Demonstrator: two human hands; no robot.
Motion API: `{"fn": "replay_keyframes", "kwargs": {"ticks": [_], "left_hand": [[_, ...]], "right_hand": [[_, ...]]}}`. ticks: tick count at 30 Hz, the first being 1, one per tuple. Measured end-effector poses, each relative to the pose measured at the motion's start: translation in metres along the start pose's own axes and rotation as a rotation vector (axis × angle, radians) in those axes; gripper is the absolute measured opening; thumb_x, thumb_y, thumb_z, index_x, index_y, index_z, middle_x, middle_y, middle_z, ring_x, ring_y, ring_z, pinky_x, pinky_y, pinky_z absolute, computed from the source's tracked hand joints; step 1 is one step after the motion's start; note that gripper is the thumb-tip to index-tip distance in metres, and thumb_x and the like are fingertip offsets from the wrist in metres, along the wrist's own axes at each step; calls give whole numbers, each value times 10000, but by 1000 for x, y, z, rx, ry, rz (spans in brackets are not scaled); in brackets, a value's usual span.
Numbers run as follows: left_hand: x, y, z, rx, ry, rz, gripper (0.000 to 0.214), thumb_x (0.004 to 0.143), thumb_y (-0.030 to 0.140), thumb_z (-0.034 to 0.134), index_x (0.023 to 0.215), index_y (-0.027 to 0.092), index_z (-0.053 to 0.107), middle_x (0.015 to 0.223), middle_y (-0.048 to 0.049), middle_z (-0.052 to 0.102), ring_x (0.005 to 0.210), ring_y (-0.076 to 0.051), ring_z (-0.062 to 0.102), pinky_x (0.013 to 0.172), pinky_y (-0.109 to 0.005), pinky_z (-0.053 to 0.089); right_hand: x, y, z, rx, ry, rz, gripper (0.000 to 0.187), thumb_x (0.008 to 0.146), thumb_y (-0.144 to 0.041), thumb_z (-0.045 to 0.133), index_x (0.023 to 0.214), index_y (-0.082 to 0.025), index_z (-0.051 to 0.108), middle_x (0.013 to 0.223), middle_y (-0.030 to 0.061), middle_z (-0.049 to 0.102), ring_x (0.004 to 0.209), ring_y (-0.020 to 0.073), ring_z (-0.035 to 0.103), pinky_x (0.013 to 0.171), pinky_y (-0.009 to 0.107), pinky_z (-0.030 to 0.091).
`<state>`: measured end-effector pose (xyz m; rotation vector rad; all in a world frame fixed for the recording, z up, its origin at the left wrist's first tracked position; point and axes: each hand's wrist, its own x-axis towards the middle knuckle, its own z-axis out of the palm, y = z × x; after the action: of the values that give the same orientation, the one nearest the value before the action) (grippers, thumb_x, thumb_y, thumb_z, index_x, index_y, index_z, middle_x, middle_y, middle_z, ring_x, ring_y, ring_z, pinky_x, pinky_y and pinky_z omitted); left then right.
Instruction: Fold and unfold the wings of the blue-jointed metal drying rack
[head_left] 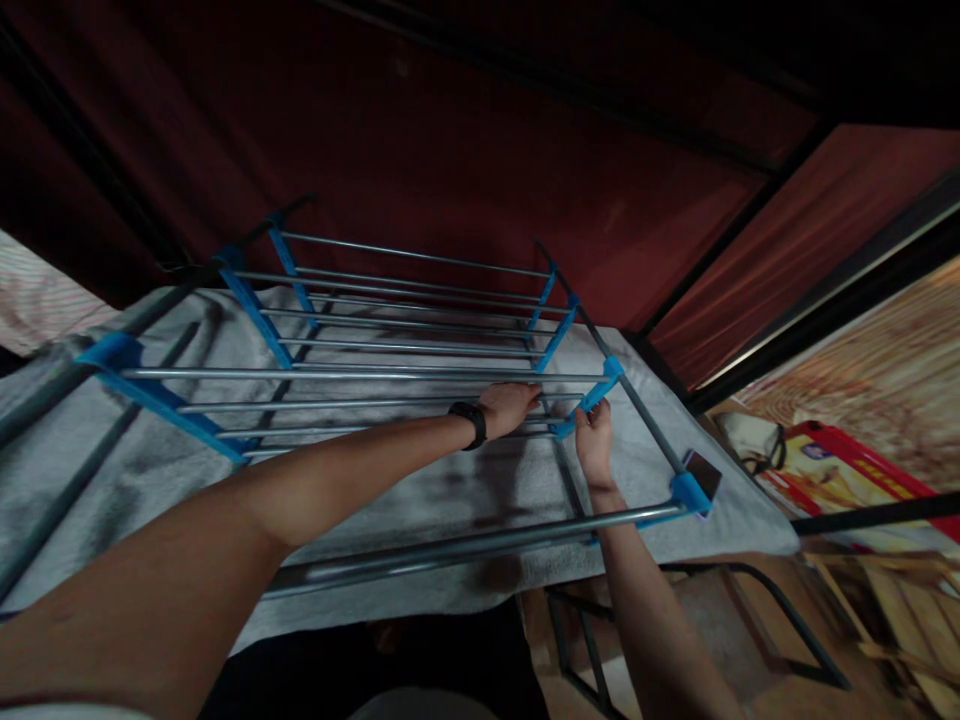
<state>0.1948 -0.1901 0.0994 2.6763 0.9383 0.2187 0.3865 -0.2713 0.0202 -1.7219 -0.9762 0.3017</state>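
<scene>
Look first at the tube rack (405, 376), spread over the grey cloth (450, 490) directly in front of the body. Find the right hand (595, 440) at the right blue bar (598, 392), bent nearly closed, apparently pinching the bar's underside between thumb and fingers. Find the left hand (508, 408) reached across the tubes to their right ends, fingers loosely curled; cannot tell whether gripping one or only resting there.

Could pull a tube out of its socket by forcing the right blue bar at a slant. Could also loosen the left blue bar (176, 408) by pushing from one end only, with neither hand bracing there. Might rock or skew the frame on such soft cloth, or bend it by leaning a forearm on the near tube (487, 541). Beware of trapping fingertips at the joint. Farther right, mind the phone (705, 472) beside the corner connector (688, 493): easily nudged by a sudden shove.
</scene>
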Motion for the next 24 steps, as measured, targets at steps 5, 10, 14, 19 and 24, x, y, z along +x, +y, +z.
{"fn": "replay_keyframes", "kwargs": {"ticks": [5,10,14,19,24], "left_hand": [[1,1,0,35,-7,-14,363,1071,339,384,1337,262,619,1266,-86,733,1132,-274,714,892,-372,537],[3,9,-5,24,-30,-28,313,1040,224,406,1245,181,639,1193,-126,751,1119,-270,721,910,-357,540],[11,21,-6,12,-49,25,293,989,160,463,1218,120,642,1177,-170,747,1130,-290,721,923,-363,549],[34,45,0,-57,-54,30,310,966,138,476,1207,101,667,1264,-178,727,1184,-282,702,955,-343,545],[53,63,6,-105,-43,-23,328,1023,263,445,1174,114,696,1228,-157,748,1180,-271,701,956,-337,544]], "right_hand": [[14,6,2,20,-3,-28,416,788,-351,496,1168,-194,558,1056,81,665,968,210,619,933,346,492],[24,14,7,120,26,12,398,718,-365,546,1079,-198,578,1000,51,650,912,201,612,908,352,499],[26,12,7,148,24,34,320,727,-380,560,997,-209,580,962,44,662,901,207,618,889,356,509],[24,1,4,62,-16,28,246,771,-344,539,979,-217,574,958,68,686,954,230,630,883,357,519],[21,-6,1,12,-32,8,245,783,-324,496,990,-212,563,946,75,687,955,223,617,881,349,510]]}}
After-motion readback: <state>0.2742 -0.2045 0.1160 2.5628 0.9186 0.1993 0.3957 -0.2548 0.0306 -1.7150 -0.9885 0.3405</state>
